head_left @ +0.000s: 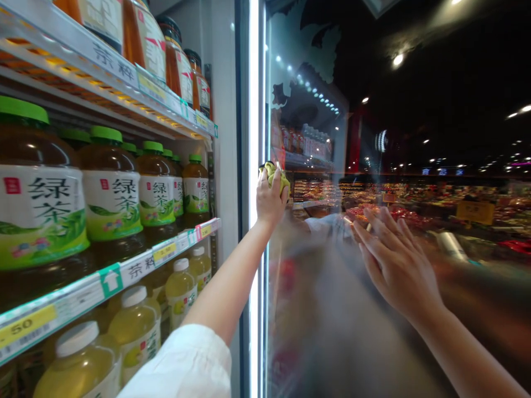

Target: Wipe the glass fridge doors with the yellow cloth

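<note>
1. Left hand [269, 196]: arm extended forward, fingers bunched around a yellow-green cloth [284, 181], gripping it at the edge of the glass door [315, 331].
2. Right hand [396, 260]: released, palm flat, fingers extended together; to the right of and lower than the left hand, in front of the glass. Contact with the pane: cannot tell.
3. Cloth position: within the left hand, just beside the bright light strip [254, 110], well apart from the right hand.
4. Left of the left hand: green-capped tea bottles [110, 199] in a row on a shelf. Higher, amber bottles [145, 38]; lower, white-capped bottles [135, 323] of pale yellow liquid.
5. Below left of the left hand: white sleeve [191, 359] on the same arm.
6. Beyond the right hand, to its right: yellow sign [475, 211] above blurred displays.
</note>
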A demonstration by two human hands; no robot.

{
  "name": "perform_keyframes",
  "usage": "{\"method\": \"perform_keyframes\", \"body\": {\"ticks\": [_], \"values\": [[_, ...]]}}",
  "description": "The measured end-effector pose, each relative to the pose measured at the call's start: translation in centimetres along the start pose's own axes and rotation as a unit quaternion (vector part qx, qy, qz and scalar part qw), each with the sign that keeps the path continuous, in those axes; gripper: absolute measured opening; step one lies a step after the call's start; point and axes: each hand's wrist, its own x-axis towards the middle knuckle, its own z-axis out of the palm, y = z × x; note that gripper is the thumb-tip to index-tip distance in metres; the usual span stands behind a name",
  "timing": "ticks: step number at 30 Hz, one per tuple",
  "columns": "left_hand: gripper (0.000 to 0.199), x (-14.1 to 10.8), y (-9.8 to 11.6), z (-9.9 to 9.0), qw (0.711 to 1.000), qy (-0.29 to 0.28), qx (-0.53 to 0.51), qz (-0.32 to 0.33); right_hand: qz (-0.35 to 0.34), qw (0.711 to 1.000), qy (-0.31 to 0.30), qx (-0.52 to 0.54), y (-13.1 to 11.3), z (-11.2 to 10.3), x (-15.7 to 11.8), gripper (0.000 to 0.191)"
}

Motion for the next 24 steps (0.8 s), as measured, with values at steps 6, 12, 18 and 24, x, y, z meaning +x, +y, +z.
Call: {"method": "perform_keyframes", "body": {"ticks": [6,12,18,24], "values": [[0.048,-10.1,-0.1,-0.5,1.000,-0.008,-0.007,-0.010,0.025,0.999,-0.033,0.005,-2.3,2.7,-0.9,0.054],[0.046,-12.8,0.2,-0.6,0.999,0.001,-0.031,-0.043,0.007,0.999,-0.046,0.006,-3.5,4.1,0.4,0.055],[0.046,-8.5,4.3,0.9,0.992,0.042,-0.025,-0.116,0.034,0.999,-0.041,-0.009,-2.3,4.1,1.3,0.055],[0.040,-12.7,3.6,-0.4,0.994,-0.052,-0.062,0.069,0.040,0.998,-0.053,-0.023,-2.7,5.3,-0.2,0.056]]}}
